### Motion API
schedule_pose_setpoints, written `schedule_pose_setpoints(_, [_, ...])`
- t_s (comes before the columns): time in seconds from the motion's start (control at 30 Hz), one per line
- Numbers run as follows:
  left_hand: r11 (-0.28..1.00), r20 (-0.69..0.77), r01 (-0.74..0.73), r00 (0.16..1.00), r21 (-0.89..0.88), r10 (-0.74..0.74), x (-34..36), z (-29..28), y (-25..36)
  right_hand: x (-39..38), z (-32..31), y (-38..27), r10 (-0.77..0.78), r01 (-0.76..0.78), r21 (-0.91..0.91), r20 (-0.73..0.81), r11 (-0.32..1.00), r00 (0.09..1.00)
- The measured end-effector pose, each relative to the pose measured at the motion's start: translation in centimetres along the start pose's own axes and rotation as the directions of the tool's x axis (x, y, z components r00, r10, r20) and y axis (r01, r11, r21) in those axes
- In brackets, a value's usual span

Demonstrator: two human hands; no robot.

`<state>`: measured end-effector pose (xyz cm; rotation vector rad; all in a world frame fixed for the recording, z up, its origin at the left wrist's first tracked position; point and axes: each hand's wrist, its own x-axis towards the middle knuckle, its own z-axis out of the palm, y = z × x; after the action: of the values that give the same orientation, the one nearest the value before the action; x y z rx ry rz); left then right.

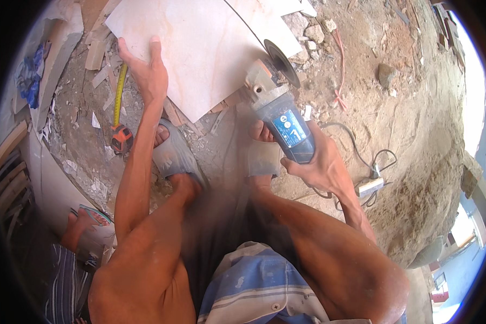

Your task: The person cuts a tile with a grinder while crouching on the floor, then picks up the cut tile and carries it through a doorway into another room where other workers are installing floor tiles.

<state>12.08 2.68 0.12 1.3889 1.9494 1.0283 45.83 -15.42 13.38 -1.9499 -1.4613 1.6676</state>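
My right hand (324, 162) is wrapped round the blue body of an angle grinder (287, 128). Its dark cutting disc (281, 63) stands on edge beside the right side of a large pale tile (200, 59). A narrow dark line runs from the disc toward the top of the view, between this tile and another pale piece (278, 27). My left hand (148, 73) grips the tile's left edge, thumb on the face and a finger by the edge; the other fingers are hidden. Below the tile are my sandalled feet.
An orange tape measure (122, 139) with its yellow blade pulled out lies left of my left forearm. The grinder's black cord (356, 146) loops to a white plug block (370, 187) on the right. Rubble (310, 33) and a sand heap (416, 178) lie right. Another person's foot (81, 224) is at lower left.
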Motion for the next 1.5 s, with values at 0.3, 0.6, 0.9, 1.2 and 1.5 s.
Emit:
schedule_pose_setpoints(0.3, [1.0,0.002,-0.009,1.0,-0.008,0.009,0.1,0.6,0.5,1.1,0.2,-1.2,-0.04,0.043,0.045,-0.065,0.998,0.997])
schedule_pose_setpoints(0.6, [0.996,-0.009,0.028,1.0,-0.082,-0.029,-0.2,0.4,1.3,4.9,0.7,-2.1,-0.092,0.096,0.059,-0.058,0.994,0.994])
schedule_pose_setpoints(0.9, [0.997,-0.002,0.014,1.0,-0.075,-0.014,-0.1,0.8,1.4,1.9,0.2,-0.8,-0.082,0.088,0.067,-0.088,0.994,0.993])
schedule_pose_setpoints(1.2, [0.998,-0.012,0.017,1.0,-0.055,-0.018,-0.1,0.5,1.2,-0.2,-0.3,0.0,0.005,-0.005,-0.004,-0.023,1.0,1.0])
schedule_pose_setpoints(1.5, [0.997,-0.007,0.011,1.0,-0.081,-0.011,-0.1,0.9,1.4,2.7,0.4,-1.5,-0.069,0.08,0.179,-0.068,0.981,0.995])
